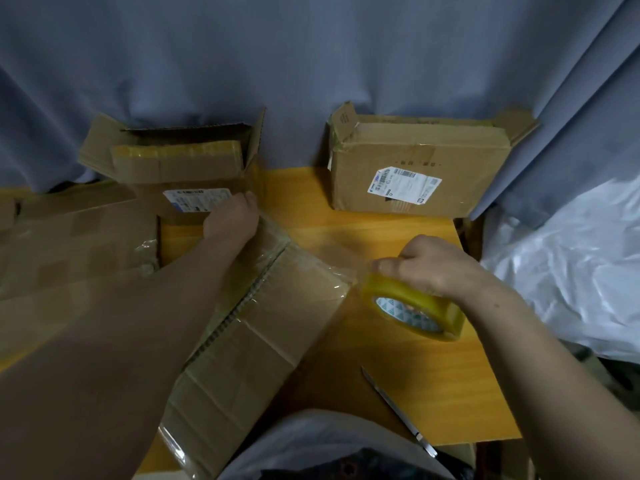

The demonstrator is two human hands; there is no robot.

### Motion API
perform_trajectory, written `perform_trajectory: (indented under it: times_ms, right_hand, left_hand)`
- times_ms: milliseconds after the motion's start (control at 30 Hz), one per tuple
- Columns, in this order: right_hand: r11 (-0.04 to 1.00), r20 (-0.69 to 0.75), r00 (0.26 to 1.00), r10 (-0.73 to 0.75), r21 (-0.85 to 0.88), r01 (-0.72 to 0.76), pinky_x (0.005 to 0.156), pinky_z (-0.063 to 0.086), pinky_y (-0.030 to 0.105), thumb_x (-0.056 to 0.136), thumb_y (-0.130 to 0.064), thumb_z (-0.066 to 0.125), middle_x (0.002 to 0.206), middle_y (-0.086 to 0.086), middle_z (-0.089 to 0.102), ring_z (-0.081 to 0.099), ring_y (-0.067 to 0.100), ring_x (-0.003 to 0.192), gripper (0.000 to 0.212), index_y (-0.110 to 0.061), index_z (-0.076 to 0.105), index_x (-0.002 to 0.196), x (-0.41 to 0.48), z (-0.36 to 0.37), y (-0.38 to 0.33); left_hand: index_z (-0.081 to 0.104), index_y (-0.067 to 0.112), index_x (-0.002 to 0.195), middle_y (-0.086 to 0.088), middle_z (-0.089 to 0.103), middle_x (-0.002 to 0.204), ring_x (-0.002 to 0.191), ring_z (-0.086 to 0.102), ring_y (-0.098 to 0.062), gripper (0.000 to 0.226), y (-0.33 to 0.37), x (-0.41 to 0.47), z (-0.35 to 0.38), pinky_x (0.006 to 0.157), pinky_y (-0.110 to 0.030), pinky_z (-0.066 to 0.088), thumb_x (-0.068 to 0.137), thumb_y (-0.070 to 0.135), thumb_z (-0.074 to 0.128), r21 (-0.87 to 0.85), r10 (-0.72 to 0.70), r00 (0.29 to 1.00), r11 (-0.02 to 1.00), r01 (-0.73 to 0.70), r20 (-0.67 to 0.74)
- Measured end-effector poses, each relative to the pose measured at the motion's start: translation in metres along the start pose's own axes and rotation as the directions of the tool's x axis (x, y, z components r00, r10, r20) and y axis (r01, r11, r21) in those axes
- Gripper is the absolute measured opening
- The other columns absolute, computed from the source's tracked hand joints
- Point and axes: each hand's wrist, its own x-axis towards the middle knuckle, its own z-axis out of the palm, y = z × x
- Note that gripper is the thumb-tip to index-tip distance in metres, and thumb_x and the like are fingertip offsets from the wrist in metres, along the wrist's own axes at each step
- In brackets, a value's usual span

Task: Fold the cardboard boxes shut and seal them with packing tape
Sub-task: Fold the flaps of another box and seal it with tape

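The right hand [437, 264] grasps a roll of yellowish packing tape [412, 307] from above, fingers curled round its rim. A strip of clear tape runs from the roll to the right edge of the nearest cardboard box [263, 327]. This box lies at an angle across the front of the yellow wooden table [398, 379], its flaps folded shut.

The left hand [232, 220] lies on the box's far end with fingers bent over the edge. The fingertips are hidden, so it is unclear whether it grasps or only presses.

A slim metal blade [398, 407] (possibly a cutter) rests on the table near the person. At the back left stands an open box [180, 164], at the back right a closed box [419, 168] with a white label. Flattened cardboard [69, 237] lies at the left, and a grey curtain [311, 64] hangs behind.
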Motion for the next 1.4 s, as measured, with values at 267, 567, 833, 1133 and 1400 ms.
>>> perform_trajectory:
  times_ms: [267,567,833,1133,1400]
  right_hand:
    - [1.0,0.015,1.0,0.003,-0.025,-0.002,0.055,0.034,0.029,0.085,-0.058,0.054,0.065,0.002,0.049,0.049,0.018,0.063,0.051,-0.012,0.052,0.064,0.008,0.015,0.008]
    - [1.0,0.021,0.999,0.03,0.0,-0.03,0.053,0.032,0.03,0.078,-0.076,0.047,0.063,-0.001,0.043,0.045,0.016,0.062,0.064,-0.015,0.041,0.061,0.013,0.043,0.011]
    - [0.993,0.009,0.999,0.046,-0.111,-0.044,0.062,0.037,0.03,0.076,-0.079,0.046,0.069,-0.003,0.046,0.047,0.017,0.068,0.063,-0.017,0.042,0.064,0.014,0.043,0.0]
    - [0.985,-0.02,0.999,0.036,-0.167,-0.039,0.07,0.043,0.031,0.088,-0.066,0.042,0.08,-0.001,0.053,0.056,0.022,0.086,0.052,-0.018,0.046,0.068,0.011,0.045,-0.003]
    - [0.993,-0.021,1.0,0.002,-0.114,-0.005,0.072,0.042,0.033,0.096,-0.059,0.03,0.076,-0.002,0.048,0.053,0.022,0.083,0.05,-0.019,0.044,0.069,0.009,0.06,0.004]
  left_hand:
    - [0.058,-0.004,0.113,-0.024,0.059,0.118,0.111,0.054,-0.037,0.052,0.001,0.002,-0.001,0.091,-0.044,0.041,0.105,0.031,0.021,0.01,0.002,1.0,1.0,-0.002,-0.004]
    - [0.045,0.003,0.133,-0.021,0.046,0.137,0.126,0.043,-0.037,0.071,-0.001,0.0,-0.003,0.102,-0.049,0.033,0.097,0.058,0.017,0.102,-0.016,0.995,0.995,0.006,0.095]
    - [-0.007,0.015,0.152,-0.008,-0.017,0.158,0.145,-0.019,-0.022,0.066,0.011,-0.034,-0.002,0.109,-0.049,-0.022,0.098,0.051,0.003,0.361,0.214,0.97,0.9,-0.242,0.117]
    - [-0.008,0.01,0.15,-0.007,-0.016,0.158,0.144,-0.022,-0.019,0.059,0.052,-0.132,0.016,0.111,-0.032,-0.02,0.102,0.041,0.008,0.243,0.459,0.831,0.807,-0.538,0.316]
    - [-0.017,0.004,0.148,-0.013,-0.029,0.153,0.141,-0.028,-0.022,0.096,0.042,-0.153,0.016,0.116,-0.035,-0.016,0.083,0.059,0.028,0.209,0.519,0.735,0.736,-0.644,0.436]
